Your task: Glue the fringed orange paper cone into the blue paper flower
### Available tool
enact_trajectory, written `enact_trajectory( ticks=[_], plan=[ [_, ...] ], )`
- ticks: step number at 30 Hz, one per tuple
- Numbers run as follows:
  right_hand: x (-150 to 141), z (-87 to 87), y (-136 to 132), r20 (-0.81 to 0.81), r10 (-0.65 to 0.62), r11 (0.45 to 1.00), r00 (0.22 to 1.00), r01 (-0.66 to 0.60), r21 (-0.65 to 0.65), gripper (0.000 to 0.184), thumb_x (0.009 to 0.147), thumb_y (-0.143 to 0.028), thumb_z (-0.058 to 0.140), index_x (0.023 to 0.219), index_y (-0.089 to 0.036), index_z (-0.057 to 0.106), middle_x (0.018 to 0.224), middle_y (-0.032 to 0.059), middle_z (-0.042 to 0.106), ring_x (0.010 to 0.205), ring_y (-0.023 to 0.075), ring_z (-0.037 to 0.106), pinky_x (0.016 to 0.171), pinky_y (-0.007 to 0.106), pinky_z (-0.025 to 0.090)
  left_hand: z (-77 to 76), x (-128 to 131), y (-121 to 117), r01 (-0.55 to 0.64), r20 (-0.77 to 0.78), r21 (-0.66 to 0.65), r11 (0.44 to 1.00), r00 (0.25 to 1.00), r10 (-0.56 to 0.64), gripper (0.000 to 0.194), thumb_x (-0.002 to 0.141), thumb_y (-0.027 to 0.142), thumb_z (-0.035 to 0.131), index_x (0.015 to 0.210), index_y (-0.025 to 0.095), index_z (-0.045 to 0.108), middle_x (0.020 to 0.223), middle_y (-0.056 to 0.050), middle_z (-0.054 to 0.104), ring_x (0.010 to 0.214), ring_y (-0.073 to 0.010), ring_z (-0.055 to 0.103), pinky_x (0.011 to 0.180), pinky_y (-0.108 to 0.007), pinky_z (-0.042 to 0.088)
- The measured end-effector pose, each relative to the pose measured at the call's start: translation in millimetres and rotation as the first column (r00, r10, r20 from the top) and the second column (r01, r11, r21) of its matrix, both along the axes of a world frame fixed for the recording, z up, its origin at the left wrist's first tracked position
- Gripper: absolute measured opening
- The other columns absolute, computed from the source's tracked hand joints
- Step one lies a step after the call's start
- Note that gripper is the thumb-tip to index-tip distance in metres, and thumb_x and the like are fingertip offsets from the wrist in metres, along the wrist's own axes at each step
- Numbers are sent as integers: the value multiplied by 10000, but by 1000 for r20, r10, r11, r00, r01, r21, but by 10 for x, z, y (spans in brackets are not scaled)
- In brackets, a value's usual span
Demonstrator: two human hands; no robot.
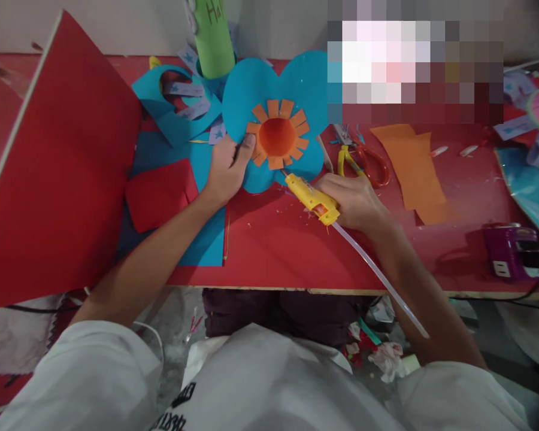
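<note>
A large blue paper flower (256, 90) is in front of me, with a fringed orange paper tube (278, 137) at its centre. The tube's cut tabs fan outward over the blue petals. My left hand (231, 164) grips the flower at its left side, thumb on top beside the orange tabs. In my right hand (353, 197) is a yellow hot glue gun (312, 197), its tip at the lower edge of the orange tabs. I cannot tell whether the tip touches the paper. A long clear glue stick (381, 275) trails from the gun's back end.
Scissors (377, 164) and orange paper strips (417, 167) lie on the red table (269, 239) at right. A purple box (509, 248) is farther right. A red board (67, 155) leans at left, near red paper (161, 194). A green paper cylinder (215, 42) stands behind.
</note>
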State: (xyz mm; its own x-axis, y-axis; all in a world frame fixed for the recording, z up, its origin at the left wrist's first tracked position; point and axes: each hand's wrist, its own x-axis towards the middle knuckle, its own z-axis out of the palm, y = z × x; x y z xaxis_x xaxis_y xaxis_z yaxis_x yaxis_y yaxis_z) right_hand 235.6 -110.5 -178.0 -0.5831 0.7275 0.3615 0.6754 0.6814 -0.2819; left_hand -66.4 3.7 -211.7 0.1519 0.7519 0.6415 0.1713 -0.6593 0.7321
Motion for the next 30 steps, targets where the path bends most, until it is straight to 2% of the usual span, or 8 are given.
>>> enact_trajectory(
  ticks=[4,7,10,16,20,24,30],
  plan=[
    [-20,-6,-33,-60,19,1000,998,-20,-14,295,1122,-449,590,932,-230,643,860,29,695,751,165,632,600,334,303,27,15,-18,-11,-5,37,999,1000,11,656,1055,771,646,675,260,488,586,23,438,528,-166,442,541,-384,296],
    [-52,-21,-32,-66,3,998,998,1,62,356,1134,-516,598,952,-216,659,873,29,713,748,159,654,590,330,292,54,41,-43,-23,-3,79,997,1000,23,726,1037,807,642,636,249,408,554,37,338,485,-147,373,522,-384,243],
    [-56,-35,-9,-35,-42,993,999,45,105,434,1139,-590,568,961,-210,675,898,49,729,742,167,648,592,331,301,76,55,-76,-32,-25,52,998,999,33,746,1052,825,595,640,245,371,562,41,303,487,-136,337,537,-383,219],
    [-25,-67,13,35,-84,996,996,83,40,373,1110,-572,601,951,-239,660,899,51,732,743,195,646,610,337,335,100,66,-100,-43,-48,33,999,998,45,722,1088,797,556,658,247,369,578,33,325,510,-140,320,545,-386,208],
    [-56,-62,15,11,-82,996,997,81,43,334,1114,-554,604,1011,-244,673,952,57,756,774,207,671,620,345,343,100,56,-101,-51,-51,10,999,997,51,692,1098,791,549,690,242,444,610,28,390,534,-136,365,570,-377,238],
    [-60,-51,23,2,-69,996,998,69,62,344,1109,-538,625,969,-224,647,912,51,726,725,187,632,602,346,306,69,22,-88,-26,-74,-15,1000,997,25,685,1086,792,572,692,244,453,605,25,415,548,-147,410,581,-376,274],
    [-66,-56,32,22,-90,996,996,89,24,374,1113,-577,595,950,-242,631,900,40,711,717,187,608,610,350,305,27,14,-49,-46,-67,23,999,997,47,646,1092,794,563,750,247,545,632,15,501,589,-150,457,586,-361,296]
  ],
)
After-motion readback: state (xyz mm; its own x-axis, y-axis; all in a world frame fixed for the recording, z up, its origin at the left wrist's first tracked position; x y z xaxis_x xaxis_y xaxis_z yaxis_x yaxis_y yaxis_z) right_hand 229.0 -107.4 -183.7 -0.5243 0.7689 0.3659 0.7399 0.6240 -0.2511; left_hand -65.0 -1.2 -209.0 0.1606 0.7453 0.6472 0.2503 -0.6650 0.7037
